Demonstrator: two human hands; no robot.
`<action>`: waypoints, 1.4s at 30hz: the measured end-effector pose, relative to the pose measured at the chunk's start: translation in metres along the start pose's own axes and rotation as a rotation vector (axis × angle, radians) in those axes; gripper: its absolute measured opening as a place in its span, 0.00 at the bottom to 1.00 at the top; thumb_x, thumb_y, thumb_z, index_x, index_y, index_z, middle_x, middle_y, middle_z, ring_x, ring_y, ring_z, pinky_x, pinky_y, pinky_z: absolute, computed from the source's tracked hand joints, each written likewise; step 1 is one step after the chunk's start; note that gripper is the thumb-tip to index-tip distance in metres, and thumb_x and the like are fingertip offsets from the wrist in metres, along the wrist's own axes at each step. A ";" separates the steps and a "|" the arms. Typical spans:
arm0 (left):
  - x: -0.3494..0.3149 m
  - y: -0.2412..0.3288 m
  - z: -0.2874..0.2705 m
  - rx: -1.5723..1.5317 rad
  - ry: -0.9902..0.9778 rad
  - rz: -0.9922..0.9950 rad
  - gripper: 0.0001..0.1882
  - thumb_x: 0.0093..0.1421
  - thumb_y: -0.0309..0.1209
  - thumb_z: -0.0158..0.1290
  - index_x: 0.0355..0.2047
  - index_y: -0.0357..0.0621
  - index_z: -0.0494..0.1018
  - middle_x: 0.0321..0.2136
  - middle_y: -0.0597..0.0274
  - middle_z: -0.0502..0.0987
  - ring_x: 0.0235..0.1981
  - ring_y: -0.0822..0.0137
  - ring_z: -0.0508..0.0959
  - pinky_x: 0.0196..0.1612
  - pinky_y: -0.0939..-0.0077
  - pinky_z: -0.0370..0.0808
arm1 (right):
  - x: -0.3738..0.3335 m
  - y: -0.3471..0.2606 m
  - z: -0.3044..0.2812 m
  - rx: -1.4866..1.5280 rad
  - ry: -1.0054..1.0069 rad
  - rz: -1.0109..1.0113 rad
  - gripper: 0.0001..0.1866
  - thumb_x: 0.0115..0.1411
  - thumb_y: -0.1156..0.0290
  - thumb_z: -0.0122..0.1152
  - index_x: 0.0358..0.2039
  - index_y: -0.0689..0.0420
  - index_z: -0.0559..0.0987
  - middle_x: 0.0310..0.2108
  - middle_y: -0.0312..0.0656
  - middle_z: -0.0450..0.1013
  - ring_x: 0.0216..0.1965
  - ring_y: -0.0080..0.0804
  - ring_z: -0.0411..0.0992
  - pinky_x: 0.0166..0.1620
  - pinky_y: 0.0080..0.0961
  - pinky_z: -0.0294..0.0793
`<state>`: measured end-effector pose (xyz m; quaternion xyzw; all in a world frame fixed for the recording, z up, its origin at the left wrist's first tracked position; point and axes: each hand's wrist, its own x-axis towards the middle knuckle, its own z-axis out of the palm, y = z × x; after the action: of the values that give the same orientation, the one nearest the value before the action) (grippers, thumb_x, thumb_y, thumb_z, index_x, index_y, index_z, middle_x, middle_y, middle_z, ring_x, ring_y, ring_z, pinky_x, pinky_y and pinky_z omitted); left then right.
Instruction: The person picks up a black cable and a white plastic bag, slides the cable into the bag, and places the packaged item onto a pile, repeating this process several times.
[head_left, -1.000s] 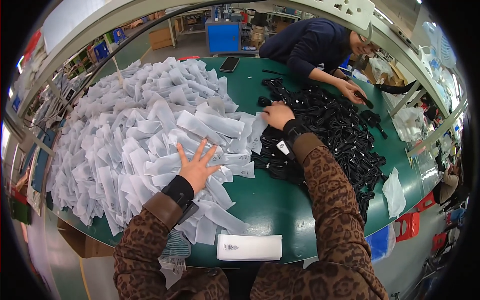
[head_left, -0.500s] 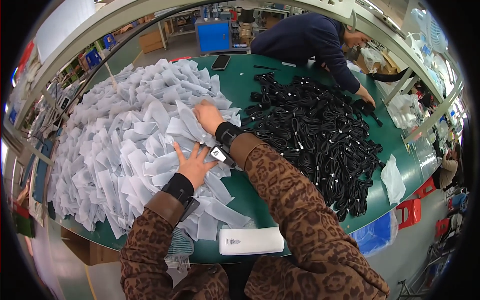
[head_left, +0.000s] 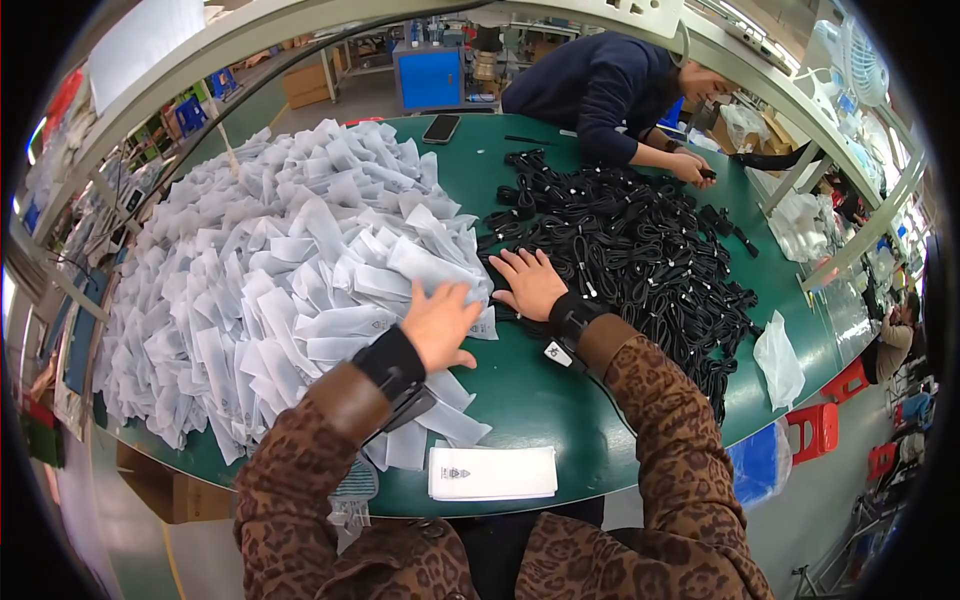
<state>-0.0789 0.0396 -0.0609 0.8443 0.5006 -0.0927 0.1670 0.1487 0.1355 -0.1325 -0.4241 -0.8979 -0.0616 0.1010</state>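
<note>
A big heap of whitish translucent pouches spreads over the left half of the green table. To its right lies a pile of coiled black cables. My left hand is over the right edge of the pouch heap, fingers apart and slightly blurred, with nothing held. At the cables' left edge my right hand rests palm down with fingers spread, its fingertips at the nearest coils. Close to the front edge sits a neat stack of flat white pouches, touched by neither hand.
A phone lies at the far edge. Across the table a co-worker leans in, both hands together beyond the cables. A crumpled white plastic bag lies at the right edge, near red stools. A metal frame arches overhead.
My right hand has moved from the pouches rightward to the cables. My left hand has shifted right and lifted a little. The co-worker's extended arm has drawn back.
</note>
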 end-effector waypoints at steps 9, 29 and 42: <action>0.046 -0.040 0.036 0.478 0.331 -0.018 0.54 0.43 0.59 0.65 0.69 0.75 0.51 0.71 0.58 0.45 0.73 0.54 0.40 0.54 0.10 0.42 | -0.026 0.031 -0.005 -0.063 -0.041 -0.100 0.34 0.61 0.50 0.57 0.65 0.48 0.63 0.64 0.45 0.61 0.65 0.52 0.58 0.65 0.53 0.55; -0.132 0.108 0.083 -0.204 0.269 0.425 0.45 0.46 0.42 0.67 0.62 0.38 0.63 0.60 0.42 0.63 0.64 0.45 0.61 0.65 0.55 0.60 | -0.396 0.035 -0.091 -0.087 0.176 1.108 0.39 0.60 0.51 0.62 0.67 0.55 0.60 0.60 0.73 0.58 0.60 0.67 0.60 0.62 0.47 0.61; -0.127 0.122 0.131 -0.155 0.432 0.351 0.41 0.47 0.37 0.66 0.60 0.37 0.63 0.57 0.47 0.65 0.57 0.47 0.65 0.62 0.56 0.62 | -0.340 0.023 -0.074 -0.472 0.185 0.826 0.34 0.60 0.44 0.58 0.57 0.57 0.71 0.53 0.61 0.69 0.53 0.64 0.66 0.55 0.54 0.67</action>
<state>-0.0318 -0.1672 -0.1185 0.9030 0.3763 0.1581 0.1341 0.3870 -0.1188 -0.1393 -0.7491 -0.6033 -0.2559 0.0973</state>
